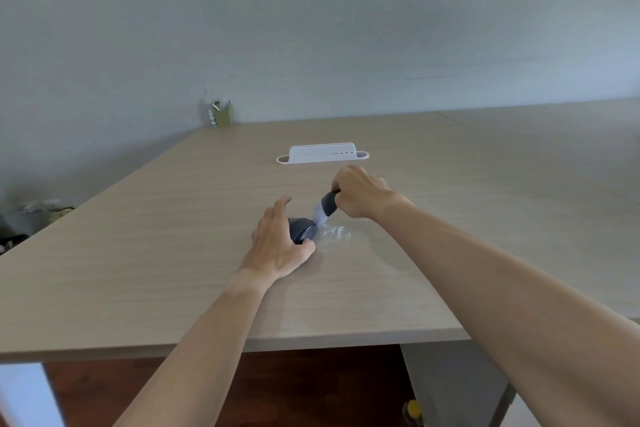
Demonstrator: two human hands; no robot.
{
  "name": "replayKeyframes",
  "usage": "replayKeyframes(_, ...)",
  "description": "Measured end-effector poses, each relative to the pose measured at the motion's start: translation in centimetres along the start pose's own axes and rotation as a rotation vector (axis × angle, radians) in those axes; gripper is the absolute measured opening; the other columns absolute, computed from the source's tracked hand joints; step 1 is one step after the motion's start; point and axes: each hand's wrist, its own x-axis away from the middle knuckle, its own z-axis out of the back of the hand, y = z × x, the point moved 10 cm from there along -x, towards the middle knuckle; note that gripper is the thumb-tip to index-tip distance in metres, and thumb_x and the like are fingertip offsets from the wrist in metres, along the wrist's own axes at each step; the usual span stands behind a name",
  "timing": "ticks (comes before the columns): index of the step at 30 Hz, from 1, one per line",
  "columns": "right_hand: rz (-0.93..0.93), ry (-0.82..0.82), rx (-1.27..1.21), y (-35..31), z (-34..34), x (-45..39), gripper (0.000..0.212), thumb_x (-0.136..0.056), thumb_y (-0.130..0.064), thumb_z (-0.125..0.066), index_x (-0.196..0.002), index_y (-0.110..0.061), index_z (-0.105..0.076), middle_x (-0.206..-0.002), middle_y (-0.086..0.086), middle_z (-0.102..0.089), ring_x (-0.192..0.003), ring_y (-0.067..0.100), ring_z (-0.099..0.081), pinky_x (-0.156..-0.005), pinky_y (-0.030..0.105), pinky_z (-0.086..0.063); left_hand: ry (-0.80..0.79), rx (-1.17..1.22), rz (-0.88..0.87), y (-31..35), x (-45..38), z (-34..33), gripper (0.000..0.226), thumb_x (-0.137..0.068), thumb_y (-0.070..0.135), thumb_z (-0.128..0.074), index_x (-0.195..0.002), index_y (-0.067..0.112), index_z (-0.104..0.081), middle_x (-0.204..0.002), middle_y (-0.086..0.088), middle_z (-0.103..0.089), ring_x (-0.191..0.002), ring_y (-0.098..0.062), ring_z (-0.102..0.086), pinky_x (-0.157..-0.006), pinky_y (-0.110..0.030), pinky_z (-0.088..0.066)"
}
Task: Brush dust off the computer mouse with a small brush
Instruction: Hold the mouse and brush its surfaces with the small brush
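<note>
A dark grey computer mouse [302, 229] lies on the light wooden table [173, 236]. My left hand [277, 246] grips it from the left, thumb at its near side, covering part of it. My right hand [360, 192] holds a small brush [325, 207] with a dark handle and white bristles. The bristles touch the mouse's right far edge. White dust specks [334, 232] lie on the table just right of the mouse.
A white stand [322, 153] sits farther back on the table. A green pen holder [221, 113] stands at the far left corner against the wall. The table's near edge runs below my forearms, with a brown floor under it.
</note>
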Motion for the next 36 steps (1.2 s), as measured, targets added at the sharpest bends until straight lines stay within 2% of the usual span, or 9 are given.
replayKeyframes(3, 0.025, -0.068, -0.269, -0.3, -0.5, -0.5, 0.030, -0.078, 0.001, -0.046, -0.084, -0.004, -0.075, -0.086, 0.014, -0.067, -0.086, 0.032, -0.056, -0.066, 0.031, -0.043, 0.015, -0.003, 0.002, 0.1, 0.0, 0.2, 0.088, -0.066, 0.031, -0.066, -0.144, 0.028, -0.025, -0.116, 0.005, -0.046, -0.121, -0.023, -0.044, -0.106, -0.040, -0.032)
replayKeyframes(7, 0.048, -0.103, -0.118, -0.3, -1.4, -0.1, 0.032, -0.078, -0.001, -0.047, -0.091, -0.010, -0.075, -0.101, 0.011, -0.069, -0.093, 0.034, -0.061, -0.077, 0.036, -0.049, 0.011, -0.011, 0.003, 0.1, 0.0, 0.2, 0.087, -0.069, 0.028, -0.066, -0.145, 0.028, -0.024, -0.123, 0.002, -0.047, -0.124, -0.023, -0.041, -0.107, -0.038, -0.031)
replayKeyframes(12, 0.011, 0.012, -0.232, 0.7, -0.2, 0.0, 0.025, -0.070, 0.003, -0.046, -0.065, -0.010, -0.067, -0.077, 0.008, -0.064, -0.080, 0.035, -0.056, -0.060, 0.033, -0.042, 0.011, -0.012, -0.001, 0.2, 0.0, 0.2, 0.086, -0.068, 0.030, -0.065, -0.144, 0.027, -0.024, -0.120, 0.002, -0.046, -0.122, -0.024, -0.042, -0.106, -0.042, -0.033)
replayKeyframes(16, 0.104, -0.064, -0.453, -0.9, -1.2, 0.4, 0.034, -0.071, 0.002, -0.054, -0.092, -0.003, -0.080, -0.095, 0.015, -0.078, -0.095, 0.028, -0.067, -0.080, 0.038, -0.056, -0.006, -0.003, 0.010, 0.1, 0.0, 0.0, 0.088, -0.068, 0.030, -0.066, -0.145, 0.027, -0.023, -0.123, 0.003, -0.048, -0.127, -0.024, -0.035, -0.107, -0.041, -0.032)
replayKeyframes(21, 0.080, -0.021, -0.139, -0.9, -1.2, 0.1, 0.017, -0.060, 0.001, -0.042, -0.049, -0.012, -0.044, -0.061, 0.008, -0.044, -0.066, 0.034, -0.038, -0.049, 0.031, -0.029, -0.009, -0.021, 0.010, 0.1, 0.1, 0.1, 0.088, -0.068, 0.029, -0.065, -0.145, 0.026, -0.023, -0.124, 0.001, -0.047, -0.127, -0.025, -0.036, -0.107, -0.039, -0.031)
replayKeyframes(24, 0.032, 0.012, -0.286, -0.4, -0.1, -0.3, 0.025, -0.066, 0.000, -0.044, -0.049, -0.015, -0.052, -0.059, 0.004, -0.048, -0.068, 0.030, -0.045, -0.052, 0.027, -0.030, 0.011, -0.028, -0.003, 0.4, 0.2, 0.3, 0.085, -0.070, 0.026, -0.066, -0.144, 0.026, -0.025, -0.122, 0.003, -0.048, -0.125, -0.023, -0.037, -0.106, -0.039, -0.032)
replayKeyframes(28, 0.045, -0.051, -0.375, -1.1, -1.1, -0.5, 0.030, -0.076, -0.001, -0.047, -0.082, -0.002, -0.076, -0.085, 0.020, -0.070, -0.081, 0.029, -0.057, -0.062, 0.030, -0.046, 0.027, -0.029, -0.019, 0.6, 0.2, 0.6, 0.081, -0.069, 0.027, -0.067, -0.140, 0.027, -0.029, -0.113, 0.006, -0.045, -0.119, -0.023, -0.042, -0.104, -0.041, -0.035)
replayKeyframes(32, -0.002, -0.131, -0.043, -0.3, -2.3, 0.2, 0.032, -0.081, -0.009, -0.049, -0.103, -0.008, -0.072, -0.104, 0.011, -0.064, -0.095, 0.037, -0.061, -0.075, 0.036, -0.045, 0.022, -0.011, -0.017, 0.3, 0.2, 0.4, 0.086, -0.067, 0.026, -0.067, -0.142, 0.026, -0.025, -0.114, 0.004, -0.046, -0.119, -0.022, -0.042, -0.106, -0.040, -0.034)
replayKeyframes(36, 0.003, 0.012, 0.024, -0.8, -0.2, 0.1, 0.023, -0.081, -0.007, -0.049, -0.094, -0.008, -0.067, -0.105, 0.012, -0.060, -0.094, 0.037, -0.059, -0.078, 0.035, -0.038, 0.028, 0.001, -0.017, 0.3, 0.2, 0.4, 0.088, -0.065, 0.027, -0.067, -0.142, 0.027, -0.025, -0.117, 0.003, -0.047, -0.119, -0.022, -0.044, -0.104, -0.040, -0.036)
